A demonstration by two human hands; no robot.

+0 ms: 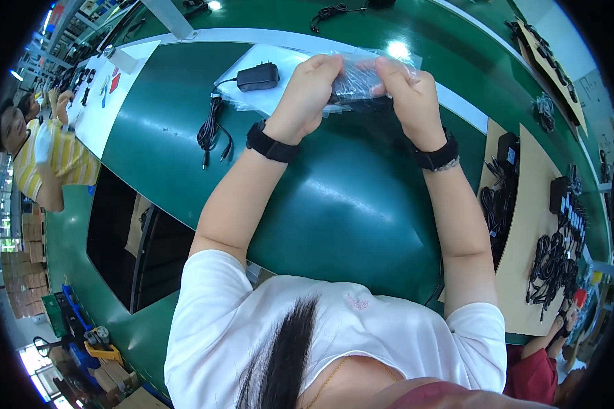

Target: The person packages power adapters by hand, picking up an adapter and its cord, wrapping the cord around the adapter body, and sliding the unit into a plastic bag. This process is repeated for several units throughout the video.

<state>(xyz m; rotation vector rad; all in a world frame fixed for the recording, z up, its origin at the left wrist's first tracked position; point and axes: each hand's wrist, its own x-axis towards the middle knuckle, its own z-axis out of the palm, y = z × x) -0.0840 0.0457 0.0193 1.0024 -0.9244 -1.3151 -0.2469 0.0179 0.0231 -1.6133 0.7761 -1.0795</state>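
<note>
Both my hands grip a clear plastic bag (359,76) stretched between them above the far side of the green table (334,211). My left hand (312,92) pinches its left side, and my right hand (415,99) pinches its right side. Something dark shows under the bag's lower edge, but I cannot make out what it is. Left of my left hand, a black power adapter (258,77) lies on a stack of clear plastic bags (242,102). Its bundled black cable (213,129) trails onto the green tabletop.
At the right, cardboard sheets (508,273) bear several black adapters and coiled cables (556,266). A black bin (136,238) stands at the table's left edge. A co-worker in yellow stripes (68,157) is at the far left; another in red (535,375) is at the lower right.
</note>
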